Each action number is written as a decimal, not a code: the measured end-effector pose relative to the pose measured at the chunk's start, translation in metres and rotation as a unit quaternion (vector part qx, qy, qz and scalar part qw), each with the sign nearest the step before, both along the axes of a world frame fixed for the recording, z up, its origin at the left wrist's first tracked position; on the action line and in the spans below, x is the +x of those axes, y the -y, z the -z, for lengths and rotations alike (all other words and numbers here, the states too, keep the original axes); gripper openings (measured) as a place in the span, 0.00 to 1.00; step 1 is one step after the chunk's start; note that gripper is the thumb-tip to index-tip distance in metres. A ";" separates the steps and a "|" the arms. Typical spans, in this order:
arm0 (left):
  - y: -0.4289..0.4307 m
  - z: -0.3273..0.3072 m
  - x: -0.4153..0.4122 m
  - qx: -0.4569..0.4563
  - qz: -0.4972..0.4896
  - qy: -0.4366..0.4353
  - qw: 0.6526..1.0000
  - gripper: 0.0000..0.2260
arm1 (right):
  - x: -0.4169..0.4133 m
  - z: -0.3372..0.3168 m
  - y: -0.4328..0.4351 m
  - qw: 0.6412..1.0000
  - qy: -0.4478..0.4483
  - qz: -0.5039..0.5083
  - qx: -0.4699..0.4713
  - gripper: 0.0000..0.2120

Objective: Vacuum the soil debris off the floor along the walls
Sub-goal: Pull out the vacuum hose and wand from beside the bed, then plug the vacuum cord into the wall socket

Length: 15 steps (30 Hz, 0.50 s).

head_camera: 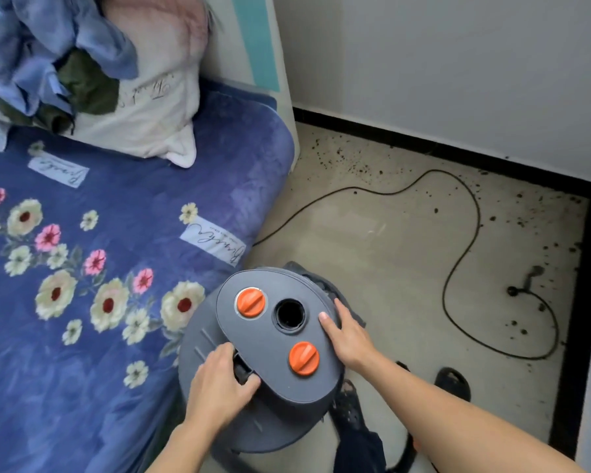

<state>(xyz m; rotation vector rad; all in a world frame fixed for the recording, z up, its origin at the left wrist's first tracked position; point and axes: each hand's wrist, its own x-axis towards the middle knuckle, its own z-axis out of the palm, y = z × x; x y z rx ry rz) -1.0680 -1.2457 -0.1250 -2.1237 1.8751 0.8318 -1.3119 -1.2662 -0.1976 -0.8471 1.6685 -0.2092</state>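
A grey canister vacuum (277,367) stands on the floor beside the bed. Its top carries two orange knobs and an open round hose port (290,315). My left hand (219,387) grips the dark handle at the left edge of the lid. My right hand (347,336) lies with straight fingers on the lid's right side. Dark soil debris (352,162) is scattered over the beige floor along the black skirting, at the far wall and by the right wall (539,240). The vacuum's black power cord (464,247) snakes across the floor and ends in a plug (512,291).
A bed with a blue floral blanket (116,250) fills the left side, with a pillow (151,107) and bundled clothes at its head. A black sandal (452,384) lies on the floor to the right of the vacuum. White walls close off the corner.
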 end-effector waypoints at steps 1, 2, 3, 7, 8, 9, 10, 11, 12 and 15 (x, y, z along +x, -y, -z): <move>0.008 -0.010 -0.005 0.015 0.022 0.025 0.999 0.16 | -0.011 -0.001 0.000 1.000 0.009 0.019 0.003 0.34; 0.016 -0.022 -0.009 0.026 0.051 0.061 0.996 0.17 | -0.024 -0.003 0.000 0.999 0.006 0.039 0.007 0.33; 0.024 -0.034 -0.013 0.023 0.078 0.097 0.992 0.18 | -0.040 -0.005 -0.001 0.998 -0.008 0.057 0.009 0.32; 0.073 -0.078 -0.073 -0.106 0.137 0.102 0.979 0.15 | -0.128 -0.010 -0.014 0.987 -0.102 0.119 0.026 0.27; 0.087 -0.082 -0.104 -0.119 0.144 0.078 0.979 0.14 | -0.152 -0.012 -0.020 0.983 -0.117 0.134 0.034 0.26; 0.101 -0.084 -0.139 -0.120 0.151 0.055 0.980 0.13 | -0.177 -0.012 -0.027 0.979 -0.129 0.150 0.043 0.26; 0.111 -0.080 -0.177 -0.113 0.162 0.034 0.980 0.12 | -0.202 -0.013 -0.035 0.975 -0.137 0.167 0.052 0.25; 0.119 -0.075 -0.215 -0.103 0.177 0.018 0.979 0.12 | -0.227 -0.012 -0.043 0.971 -0.142 0.183 0.058 0.24; 0.124 -0.068 -0.254 -0.088 0.196 0.007 0.977 0.13 | -0.252 -0.012 -0.051 0.968 -0.143 0.199 0.061 0.24; 0.126 -0.035 -0.364 -0.032 0.244 -0.011 0.969 0.15 | -0.329 -0.005 -0.073 0.959 -0.149 0.231 0.074 0.21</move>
